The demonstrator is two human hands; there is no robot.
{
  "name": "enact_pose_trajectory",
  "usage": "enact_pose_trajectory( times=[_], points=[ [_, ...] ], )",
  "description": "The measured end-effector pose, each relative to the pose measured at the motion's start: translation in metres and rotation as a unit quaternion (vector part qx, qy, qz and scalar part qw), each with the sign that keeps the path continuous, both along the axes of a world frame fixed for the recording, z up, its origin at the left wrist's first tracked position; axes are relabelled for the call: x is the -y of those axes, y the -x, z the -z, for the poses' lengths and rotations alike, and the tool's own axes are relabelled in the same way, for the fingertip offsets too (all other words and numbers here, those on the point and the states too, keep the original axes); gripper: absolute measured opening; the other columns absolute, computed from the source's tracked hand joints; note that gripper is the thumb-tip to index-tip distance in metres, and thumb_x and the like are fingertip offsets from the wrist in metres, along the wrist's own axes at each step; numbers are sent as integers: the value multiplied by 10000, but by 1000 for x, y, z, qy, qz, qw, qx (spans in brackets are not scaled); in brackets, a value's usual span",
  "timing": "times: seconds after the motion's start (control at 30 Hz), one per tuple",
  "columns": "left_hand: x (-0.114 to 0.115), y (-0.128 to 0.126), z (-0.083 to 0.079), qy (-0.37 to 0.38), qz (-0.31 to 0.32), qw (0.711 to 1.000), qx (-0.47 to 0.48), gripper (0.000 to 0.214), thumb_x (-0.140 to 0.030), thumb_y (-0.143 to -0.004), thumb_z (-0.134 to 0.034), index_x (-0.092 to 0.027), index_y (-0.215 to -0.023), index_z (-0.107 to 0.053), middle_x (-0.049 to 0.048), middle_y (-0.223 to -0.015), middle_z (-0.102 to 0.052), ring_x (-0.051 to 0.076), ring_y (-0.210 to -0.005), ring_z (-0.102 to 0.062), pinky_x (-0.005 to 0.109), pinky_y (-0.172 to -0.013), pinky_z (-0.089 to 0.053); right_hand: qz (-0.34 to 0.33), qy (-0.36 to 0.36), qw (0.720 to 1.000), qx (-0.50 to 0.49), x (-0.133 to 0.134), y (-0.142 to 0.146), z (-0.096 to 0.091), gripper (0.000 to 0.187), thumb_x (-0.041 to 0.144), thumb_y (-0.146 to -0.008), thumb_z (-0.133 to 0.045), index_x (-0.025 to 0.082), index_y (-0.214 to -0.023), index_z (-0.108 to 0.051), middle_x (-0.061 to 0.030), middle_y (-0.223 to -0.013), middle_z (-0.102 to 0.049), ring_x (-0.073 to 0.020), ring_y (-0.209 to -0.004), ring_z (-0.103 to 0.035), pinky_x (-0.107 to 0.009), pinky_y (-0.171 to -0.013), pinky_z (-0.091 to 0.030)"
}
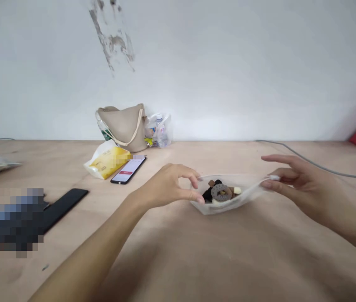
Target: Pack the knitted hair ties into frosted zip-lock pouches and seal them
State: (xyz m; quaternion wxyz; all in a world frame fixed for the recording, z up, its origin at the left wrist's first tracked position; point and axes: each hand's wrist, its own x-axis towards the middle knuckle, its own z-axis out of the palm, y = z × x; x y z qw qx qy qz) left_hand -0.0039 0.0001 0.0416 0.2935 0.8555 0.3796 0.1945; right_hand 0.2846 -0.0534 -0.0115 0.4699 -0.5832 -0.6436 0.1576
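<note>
A clear plastic zip bag (228,199) lies on the light plywood table (228,260) between my hands, its mouth stretched apart. Inside it are several hair ties (221,193), in black, grey, brown and cream. My left hand (171,184) pinches the bag's left edge between thumb and fingers. On the opposite side, my right hand (297,180) grips the right edge with its fingertips. The bag's plastic blurs the lower part of the bundle.
Behind the bag are a smartphone (128,169), a yellow packet (110,162) on white plastic, a beige handbag (123,128) and a bag of bottles (159,131). A black flat object (64,208) lies left, beside a pixelated patch. A grey cable (319,167) runs right.
</note>
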Motion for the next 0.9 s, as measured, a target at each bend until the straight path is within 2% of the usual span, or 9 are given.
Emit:
enact_pose_trajectory(
  times=[0.1, 0.17, 0.33, 0.43, 0.57, 0.67, 0.77, 0.83, 0.9],
  points=[
    [4, 5, 3, 6, -8, 1000, 27, 225, -379, -603, -773, -199, -663, -653, 42, -995, -704, 244, -1013, -616, 295, -829, -454, 57, 46, 980, -183, 5, 0, 11, 358, 452, -613, -764, 242, -888, -672, 6, -680, -673, -163, -612, -615, -272, -549, -490],
    [6, 3, 7, 0, -33, 997, 65, 168, -316, -658, -737, -188, -656, -629, 26, -859, -705, 207, -905, -640, 284, -802, -459, 60, 55, 966, -244, 7, 1, 19, 303, 438, -623, -760, 231, -831, -683, -10, -725, -690, -178, -674, -637, -276, -602, -513],
    [9, -7, 25, 48, -135, 955, 258, 177, -240, -676, -697, -172, -707, -536, -29, -668, -599, 109, -630, -583, 229, -622, -468, 53, 67, 958, -273, 9, 2, 32, 347, 465, -676, -711, 236, -936, -685, -19, -847, -711, -188, -766, -647, -274, -635, -533],
    [8, -5, 33, 65, -173, 939, 291, 248, -219, -624, -734, -171, -726, -513, -47, -637, -574, 96, -597, -566, 220, -603, -462, 64, 66, 958, -273, 11, 3, 34, 377, 458, -652, -730, 245, -960, -682, -2, -765, -701, -182, -725, -648, -271, -606, -542],
    [11, 0, 23, 31, -146, 968, 204, 244, -261, -655, -723, -175, -820, -565, -7, -729, -638, 152, -718, -616, 297, -723, -488, 68, 32, 962, -263, 16, 10, 31, 301, 470, -624, -739, 232, -799, -683, 0, -670, -675, -178, -630, -633, -287, -560, -544],
    [24, -20, 9, -129, -169, 965, 153, 192, -267, -739, -644, -196, -912, -600, 49, -1021, -660, 216, -1005, -582, 369, -903, -428, 59, 20, 966, -251, 20, 15, 27, 249, 461, -621, -739, 235, -700, -673, 0, -678, -669, -173, -619, -617, -282, -543, -533],
    [41, -67, 3, -271, -55, 956, 97, 160, -243, -776, -610, -196, -928, -617, 63, -1049, -671, 241, -1071, -549, 392, -969, -369, 20, -5, 981, -193, 27, 19, 24, 189, 436, -701, -682, 253, -745, -681, 0, -750, -665, -176, -684, -613, -287, -596, -532],
    [48, -100, 4, -299, 30, 954, 8, 122, -237, -817, -567, -187, -910, -628, 88, -1080, -666, 285, -1119, -515, 444, -973, -340, -9, -28, 988, -154, 31, 19, 22, 172, 427, -749, -638, 262, -784, -671, 1, -798, -654, -179, -735, -610, -288, -631, -524],
    [51, -123, 6, -311, 64, 945, -75, 112, -166, -833, -520, -173, -818, -631, 102, -925, -694, 284, -965, -578, 457, -887, -370, -16, -44, 990, -131, 35, 19, 22, 161, 417, -774, -615, 267, -815, -657, 2, -822, -640, -179, -774, -602, -283, -654, -509]
  ],
)
